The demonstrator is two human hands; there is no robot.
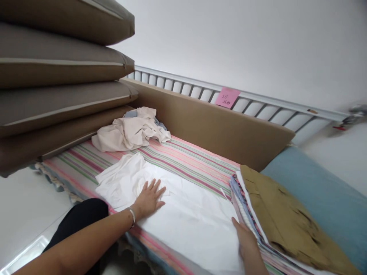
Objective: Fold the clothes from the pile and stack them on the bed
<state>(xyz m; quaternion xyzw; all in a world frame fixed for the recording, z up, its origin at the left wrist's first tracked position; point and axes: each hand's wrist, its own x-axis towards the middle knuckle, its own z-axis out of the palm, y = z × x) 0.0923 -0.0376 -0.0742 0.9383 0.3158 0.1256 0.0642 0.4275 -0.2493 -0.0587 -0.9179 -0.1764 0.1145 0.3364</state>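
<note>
A long white garment point(192, 214) lies spread flat on a striped sheet point(197, 158), its left end gathered into loose folds. My left hand point(150, 196), with a silver bracelet at the wrist, rests palm down on the cloth with the fingers spread. At the garment's right edge is my right hand point(246, 236), its visible fingers stretched out along the cloth; part of it is hidden by its own angle. Just right of that hand lies a stack of folded clothes point(243, 196), topped by folded khaki trousers or a similar khaki garment point(283, 214).
A crumpled cream cloth heap point(129, 131) with some blue-grey fabric sits at the back left. Several thick brown cushions point(65, 68) are piled at left. A brown panel point(206, 118) leans against the railing point(258, 109), which bears a pink note point(227, 97). Blue fabric point(318, 175) covers the right side.
</note>
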